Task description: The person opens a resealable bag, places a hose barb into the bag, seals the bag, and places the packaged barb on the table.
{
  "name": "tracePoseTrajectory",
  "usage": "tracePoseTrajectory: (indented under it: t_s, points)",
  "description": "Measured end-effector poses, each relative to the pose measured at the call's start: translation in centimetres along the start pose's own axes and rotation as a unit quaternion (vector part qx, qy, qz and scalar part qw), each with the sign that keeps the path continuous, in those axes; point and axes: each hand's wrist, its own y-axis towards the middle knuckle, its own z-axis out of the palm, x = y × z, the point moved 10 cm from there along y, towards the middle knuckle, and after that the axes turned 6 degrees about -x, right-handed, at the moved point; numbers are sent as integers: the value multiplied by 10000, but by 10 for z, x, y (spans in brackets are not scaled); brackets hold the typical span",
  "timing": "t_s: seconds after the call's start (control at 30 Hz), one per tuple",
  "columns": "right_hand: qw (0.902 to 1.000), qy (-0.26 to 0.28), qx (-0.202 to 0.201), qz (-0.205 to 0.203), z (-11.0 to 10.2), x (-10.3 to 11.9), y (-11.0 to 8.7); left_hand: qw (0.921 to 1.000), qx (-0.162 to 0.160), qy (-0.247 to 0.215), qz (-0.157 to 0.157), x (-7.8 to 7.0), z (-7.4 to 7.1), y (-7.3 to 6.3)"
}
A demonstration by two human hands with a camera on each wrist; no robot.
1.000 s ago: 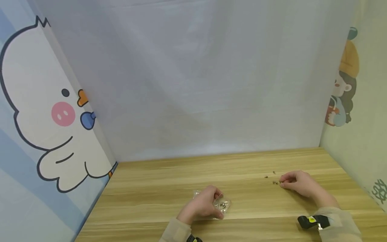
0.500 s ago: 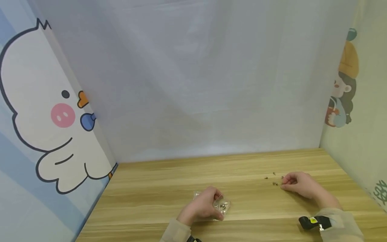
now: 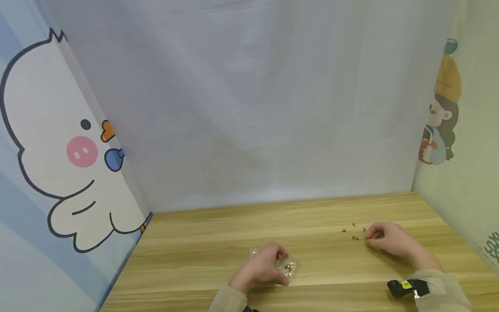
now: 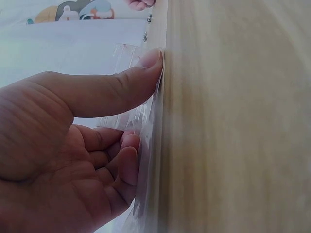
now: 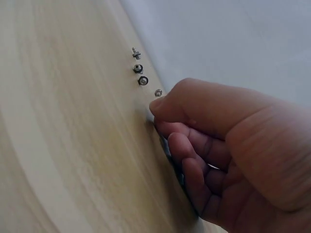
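My left hand grips a clear plastic bag on the table, with small shiny metal pieces inside it. In the left wrist view, thumb and curled fingers lie on either side of the bag's crinkled film. My right hand is low over the table at the right, thumb tip against the curled index finger. Whether a small piece is pinched there, I cannot tell. Several tiny metal fasteners, silver with dark rings in the right wrist view, lie just beyond its fingertips; one fastener sits right beside the thumb.
The wood-grain table runs back to a grey-white cloth. Patterned side panels stand left and right, one with a white cartoon bird, the other with a cartoon girl. A black wrist camera sits on the right sleeve.
My right fingers have drawn back slightly from the fasteners, and one fastener that was at the fingertips now shows on the table just behind the index finger. The left hand keeps its grip on the bag.
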Motion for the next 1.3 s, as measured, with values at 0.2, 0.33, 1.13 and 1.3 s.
tracePoseTrajectory:
  t_s: [0.2, 0.33, 1.13, 1.3]
  points:
    - [9998, 187, 78, 19, 2, -1, -3, 10000, 10, -30, -70, 2, 2, -3]
    - [9996, 234, 127, 42, 1, -2, -2, 10000, -7, -7, -75, 1, 1, -1]
    - [9969, 288, 450, -586, 19, 58, 7, 10000, 20, 15, 21, -3, -1, 1]
    - [9923, 485, 717, -884, 41, 79, 8, 10000, 20, -23, -26, -2, 0, 0]
